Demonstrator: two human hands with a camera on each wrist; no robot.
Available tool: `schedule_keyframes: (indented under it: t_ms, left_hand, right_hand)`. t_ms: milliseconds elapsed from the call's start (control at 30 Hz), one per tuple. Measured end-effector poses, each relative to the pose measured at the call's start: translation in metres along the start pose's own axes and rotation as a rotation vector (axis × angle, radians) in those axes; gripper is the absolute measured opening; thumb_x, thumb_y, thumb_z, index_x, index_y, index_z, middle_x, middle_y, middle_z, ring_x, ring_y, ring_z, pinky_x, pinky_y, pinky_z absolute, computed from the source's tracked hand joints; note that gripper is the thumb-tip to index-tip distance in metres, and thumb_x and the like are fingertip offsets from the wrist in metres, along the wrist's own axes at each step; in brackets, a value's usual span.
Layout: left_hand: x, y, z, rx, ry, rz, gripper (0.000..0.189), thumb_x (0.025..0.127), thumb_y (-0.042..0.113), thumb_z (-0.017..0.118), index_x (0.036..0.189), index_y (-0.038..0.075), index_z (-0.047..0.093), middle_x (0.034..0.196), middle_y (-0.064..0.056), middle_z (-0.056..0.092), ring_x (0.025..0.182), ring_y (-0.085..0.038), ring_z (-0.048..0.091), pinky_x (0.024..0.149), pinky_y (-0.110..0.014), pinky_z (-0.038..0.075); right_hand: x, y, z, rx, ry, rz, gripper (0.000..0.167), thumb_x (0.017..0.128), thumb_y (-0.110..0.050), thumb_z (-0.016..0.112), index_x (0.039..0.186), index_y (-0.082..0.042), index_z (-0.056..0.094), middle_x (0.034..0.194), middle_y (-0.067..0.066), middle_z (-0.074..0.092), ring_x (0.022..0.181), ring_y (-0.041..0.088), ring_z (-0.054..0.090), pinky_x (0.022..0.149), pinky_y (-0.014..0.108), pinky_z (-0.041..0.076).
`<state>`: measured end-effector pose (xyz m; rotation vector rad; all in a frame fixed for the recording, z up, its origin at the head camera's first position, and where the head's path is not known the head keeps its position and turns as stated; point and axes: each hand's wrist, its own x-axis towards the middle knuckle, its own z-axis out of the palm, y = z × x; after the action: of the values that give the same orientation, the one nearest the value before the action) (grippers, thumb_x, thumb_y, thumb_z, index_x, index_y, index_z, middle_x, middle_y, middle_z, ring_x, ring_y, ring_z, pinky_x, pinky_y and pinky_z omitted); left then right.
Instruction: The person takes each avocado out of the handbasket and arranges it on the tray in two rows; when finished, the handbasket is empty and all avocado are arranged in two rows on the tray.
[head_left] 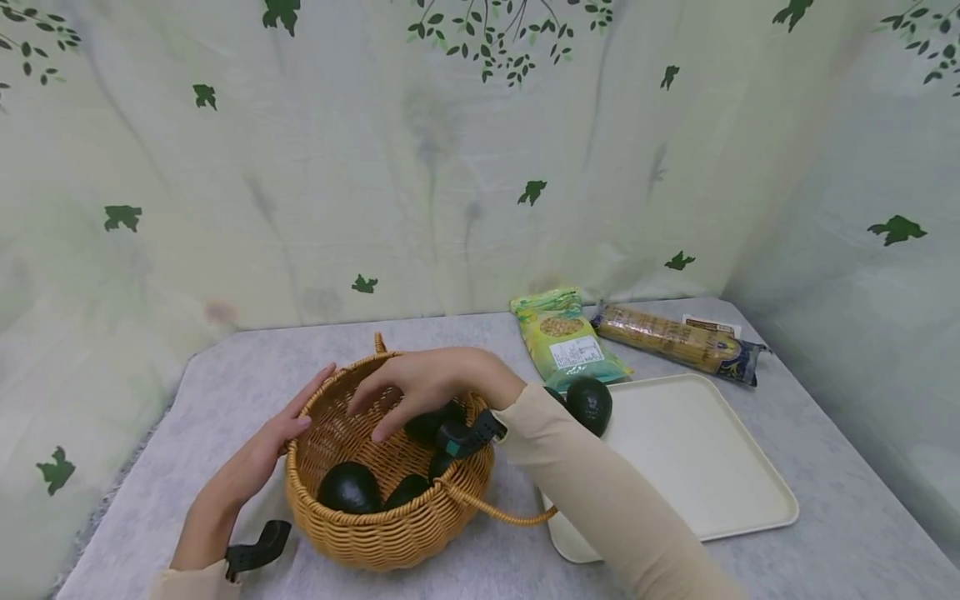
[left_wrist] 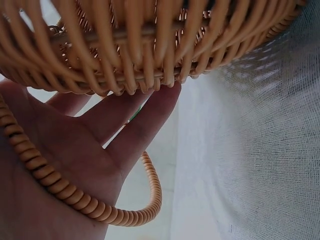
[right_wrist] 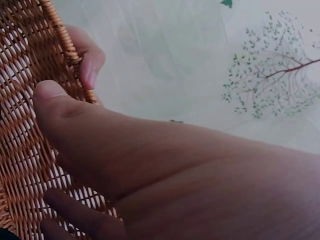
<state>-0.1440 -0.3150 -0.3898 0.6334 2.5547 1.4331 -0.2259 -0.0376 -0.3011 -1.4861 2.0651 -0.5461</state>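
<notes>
A round wicker basket stands on the table with several dark avocados inside. My left hand holds the basket's left side, its thumb at the rim and its fingers fairly straight against the outside. In the left wrist view those fingertips touch the wicker weave, and a beaded handle crosses in front of the palm. My right hand hangs over the basket opening, fingers loosely bent with nothing between them. In the right wrist view the right thumb overlaps the basket's inner wall.
Right of the basket lies a cream tray, with an avocado at its far left corner and another partly hidden by my sleeve. Behind are a green-yellow food bag and a long pasta packet. A basket handle droops toward the tray.
</notes>
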Motion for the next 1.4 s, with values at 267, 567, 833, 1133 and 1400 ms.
schedule_keyframes:
  t_ms: [267,567,833,1133,1400]
  left_hand:
    - [0.0,-0.001,0.002,0.007,0.017,0.019,0.058,0.11,0.024,0.026,0.166,0.034,0.018,0.171,0.004,0.02,0.142,0.012,0.025,0.109,-0.067,0.03]
    - [0.0,0.002,0.003,-0.036,0.017,0.068,0.059,0.108,0.02,0.028,0.166,0.03,0.021,0.17,0.005,0.023,0.145,0.007,0.026,0.104,-0.012,0.029]
    - [0.001,0.001,0.003,-0.027,0.032,0.09,0.059,0.107,0.018,0.029,0.166,0.028,0.023,0.169,0.006,0.025,0.145,0.006,0.028,0.104,-0.012,0.028]
    - [0.002,0.001,0.002,-0.008,0.038,0.084,0.059,0.107,0.019,0.03,0.166,0.028,0.023,0.167,0.008,0.029,0.142,0.006,0.033,0.103,-0.015,0.032]
    - [0.002,0.0,0.003,-0.022,0.033,0.099,0.06,0.107,0.017,0.03,0.166,0.027,0.023,0.167,0.009,0.029,0.142,0.006,0.033,0.104,-0.014,0.031]
  right_hand:
    - [0.02,0.002,0.011,-0.013,-0.062,0.048,0.057,0.096,-0.037,0.073,0.147,-0.017,0.059,0.144,-0.008,0.06,0.132,0.0,0.052,0.109,0.021,0.042]
    - [0.034,-0.005,0.019,-0.053,-0.133,0.05,0.058,0.097,-0.039,0.072,0.148,-0.018,0.057,0.147,-0.01,0.058,0.134,-0.001,0.049,0.11,0.019,0.039]
    - [0.038,0.005,0.03,-0.01,-0.146,0.027,0.06,0.098,-0.037,0.071,0.152,-0.018,0.053,0.15,-0.009,0.055,0.138,-0.001,0.045,0.111,0.015,0.034]
    - [0.039,0.012,0.038,0.013,-0.195,0.0,0.059,0.1,-0.034,0.068,0.154,-0.021,0.05,0.155,-0.012,0.05,0.14,-0.003,0.04,0.111,0.015,0.031]
    - [0.038,0.012,0.039,0.032,-0.202,-0.002,0.057,0.099,-0.03,0.07,0.153,-0.021,0.052,0.151,-0.011,0.054,0.135,-0.004,0.045,0.111,0.017,0.034]
